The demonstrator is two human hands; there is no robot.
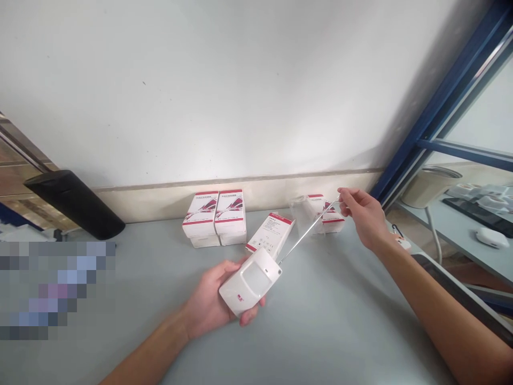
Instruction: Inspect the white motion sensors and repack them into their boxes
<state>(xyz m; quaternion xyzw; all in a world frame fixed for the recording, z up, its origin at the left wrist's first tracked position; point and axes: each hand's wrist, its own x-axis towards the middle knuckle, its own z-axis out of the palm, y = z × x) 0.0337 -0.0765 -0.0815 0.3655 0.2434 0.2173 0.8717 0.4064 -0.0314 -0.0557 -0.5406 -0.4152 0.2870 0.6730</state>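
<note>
A white motion detector [250,280] with a pale lens window and a small red logo is tilted in my left hand [212,294], whose fingers wrap round its sides. From its upper right corner a thin silver telescopic antenna [304,233] stretches out at a slant. Up and to the right, my right hand [363,216] is closed in a pinch on the far end of that antenna. Just behind the detector, a white and red box [272,232] lies tilted on the grey table [320,331], its lower part hidden.
Two upright white and red boxes [214,216] stand against the wall. Another box [334,222] is behind the antenna, beside a clear plastic bag [304,211]. A long black object [76,203] is at left, near a pixelated patch. Right are a blue frame [433,117] and shelf items.
</note>
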